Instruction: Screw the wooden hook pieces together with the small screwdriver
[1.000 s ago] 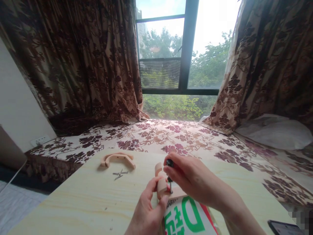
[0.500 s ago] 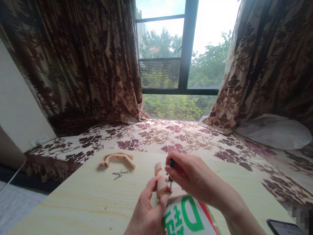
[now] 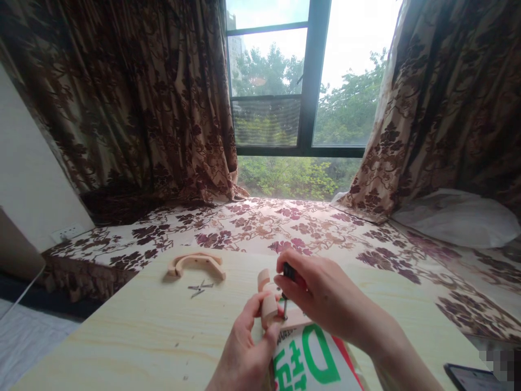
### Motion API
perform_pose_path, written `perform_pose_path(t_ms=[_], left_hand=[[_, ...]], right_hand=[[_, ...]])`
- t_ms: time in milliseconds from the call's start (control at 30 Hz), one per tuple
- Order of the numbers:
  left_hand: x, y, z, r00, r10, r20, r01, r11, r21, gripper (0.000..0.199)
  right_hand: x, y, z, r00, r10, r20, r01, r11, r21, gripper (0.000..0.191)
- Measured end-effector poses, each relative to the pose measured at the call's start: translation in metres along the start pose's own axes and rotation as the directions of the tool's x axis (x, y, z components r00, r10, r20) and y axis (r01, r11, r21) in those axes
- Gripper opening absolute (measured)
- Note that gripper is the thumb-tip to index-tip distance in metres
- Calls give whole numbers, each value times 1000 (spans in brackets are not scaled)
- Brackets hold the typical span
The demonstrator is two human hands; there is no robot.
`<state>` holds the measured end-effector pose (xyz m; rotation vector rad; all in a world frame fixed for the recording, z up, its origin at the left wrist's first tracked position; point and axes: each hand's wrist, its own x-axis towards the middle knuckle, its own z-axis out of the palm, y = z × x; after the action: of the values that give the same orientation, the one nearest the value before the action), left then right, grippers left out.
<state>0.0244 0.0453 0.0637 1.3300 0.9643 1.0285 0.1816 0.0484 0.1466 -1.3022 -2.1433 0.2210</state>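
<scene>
My left hand (image 3: 250, 345) grips a pale wooden piece (image 3: 269, 308) with rounded ends near the table's middle. In my right hand (image 3: 313, 288) is a screwdriver (image 3: 288, 274) with a dark handle, its shaft pointing down. The tip meets a screw head (image 3: 285, 318) at the wood, close to my left fingertips. Under the work lies a white packet (image 3: 309, 361) with large green lettering and a red edge. My right hand partly hides the wooden piece.
Curved wooden parts (image 3: 199, 262) lie at the table's far left, with several loose screws (image 3: 199, 288) in front of them. A phone (image 3: 468, 377) sits at the lower right. Beyond the pale wooden tabletop (image 3: 134, 331) is a ledge with a floral cover (image 3: 260, 222).
Almost nothing differs. My right fingers and the screwdriver handle have shifted very slightly, while the tip stays at the screw. My left hand keeps its hold.
</scene>
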Motion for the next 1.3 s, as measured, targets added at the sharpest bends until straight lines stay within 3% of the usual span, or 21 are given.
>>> perform_pose_path(t_ms=[267, 467, 567, 733, 967, 1200, 1300], left_hand=[[-4, 6, 2, 1000, 19, 8, -18, 998, -56, 33], [-1, 4, 0, 998, 61, 25, -61, 998, 33, 29], [0, 2, -1, 995, 65, 76, -67, 997, 29, 28], [0, 1, -1, 997, 28, 73, -28, 1000, 5, 28], [1, -3, -2, 997, 64, 46, -66, 997, 42, 26], [0, 1, -1, 996, 57, 71, -59, 998, 20, 27], [-1, 4, 0, 997, 34, 67, -33, 999, -9, 27]], right_hand=[[5, 3, 3, 995, 68, -73, -77, 989, -123, 18], [-2, -3, -7, 999, -12, 43, 12, 1000, 22, 19], [0, 1, -2, 1000, 16, -12, -17, 999, -49, 23], [5, 7, 5, 993, 62, -97, -79, 980, -181, 28], [-2, -6, -5, 998, 5, 59, -7, 1000, 23, 9], [5, 8, 3, 993, 100, -57, -107, 982, -156, 22], [2, 6, 0, 996, 82, -29, -85, 986, -145, 17]])
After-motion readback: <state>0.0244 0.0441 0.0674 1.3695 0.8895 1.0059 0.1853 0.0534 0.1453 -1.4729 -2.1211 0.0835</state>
